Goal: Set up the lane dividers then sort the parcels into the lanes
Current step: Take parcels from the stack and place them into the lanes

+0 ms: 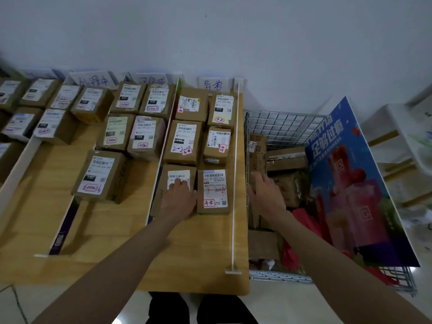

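Both forearms are reaching out from me. I'm pressing my left hand (178, 198) flat, fingers straight, on a parcel (174, 183) in the right-hand lane, beside its divider (161, 160). My right hand (263, 191) is dipping, relaxed and empty, into the wire basket (285, 123). Sorting looks well underway; next I'd grasp another box (286, 159) there.

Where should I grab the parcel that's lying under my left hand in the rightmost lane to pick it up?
Take the parcel by its two long sides, coming straight down from above. It lies flat, label up, and the left hand rests on top of it. The divider sits close on its left and a neighbouring parcel close on its right, so side gaps look tight; sliding it towards you first may help.
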A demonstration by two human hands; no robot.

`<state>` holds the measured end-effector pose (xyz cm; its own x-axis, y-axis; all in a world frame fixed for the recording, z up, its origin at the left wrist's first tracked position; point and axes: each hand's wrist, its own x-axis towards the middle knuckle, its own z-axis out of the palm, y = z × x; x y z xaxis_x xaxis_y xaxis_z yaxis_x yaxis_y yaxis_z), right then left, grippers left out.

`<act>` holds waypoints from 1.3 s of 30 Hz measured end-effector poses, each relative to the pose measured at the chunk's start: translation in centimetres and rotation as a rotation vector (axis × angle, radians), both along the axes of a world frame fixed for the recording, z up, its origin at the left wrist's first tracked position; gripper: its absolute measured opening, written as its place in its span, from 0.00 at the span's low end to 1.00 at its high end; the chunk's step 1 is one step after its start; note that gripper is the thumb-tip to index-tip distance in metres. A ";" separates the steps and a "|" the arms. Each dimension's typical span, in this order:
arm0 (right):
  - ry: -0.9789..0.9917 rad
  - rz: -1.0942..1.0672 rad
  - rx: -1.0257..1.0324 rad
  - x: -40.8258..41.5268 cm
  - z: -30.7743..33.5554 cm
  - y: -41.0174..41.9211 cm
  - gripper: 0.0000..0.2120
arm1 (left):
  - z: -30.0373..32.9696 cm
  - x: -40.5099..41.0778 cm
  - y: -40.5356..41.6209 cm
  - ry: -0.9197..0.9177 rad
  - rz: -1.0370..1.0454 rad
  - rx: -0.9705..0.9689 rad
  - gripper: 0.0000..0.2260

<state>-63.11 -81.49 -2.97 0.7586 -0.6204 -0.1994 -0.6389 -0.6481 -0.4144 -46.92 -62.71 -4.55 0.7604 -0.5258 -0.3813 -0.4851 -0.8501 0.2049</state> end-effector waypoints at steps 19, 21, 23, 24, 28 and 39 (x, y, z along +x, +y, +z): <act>-0.169 0.318 -0.243 15.1 11.0 16.7 0.22 | 11.8 9.7 20.9 -0.428 -0.011 -0.049 0.21; -0.199 0.348 -0.241 16.5 11.3 20.6 0.21 | 12.0 10.5 25.3 -0.456 0.026 -0.047 0.21; -0.218 0.382 -0.247 17.9 11.3 24.6 0.20 | 12.0 11.2 29.8 -0.470 0.074 -0.042 0.22; -0.218 0.406 -0.261 18.8 11.3 26.6 0.20 | 12.0 11.5 32.0 -0.476 0.101 -0.037 0.23; -0.227 0.482 -0.276 22.1 11.4 34.2 0.21 | 12.2 12.6 40.1 -0.497 0.166 -0.015 0.24; -0.268 0.665 -0.286 31.4 10.4 48.9 0.22 | 12.0 17.7 53.6 -0.469 0.337 -0.035 0.26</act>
<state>-31.67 -32.59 7.46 0.9895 -0.0168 0.1433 0.0211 -0.9657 -0.2587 -29.19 -9.13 7.47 0.9716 -0.2312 0.0503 -0.2342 -0.9701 0.0642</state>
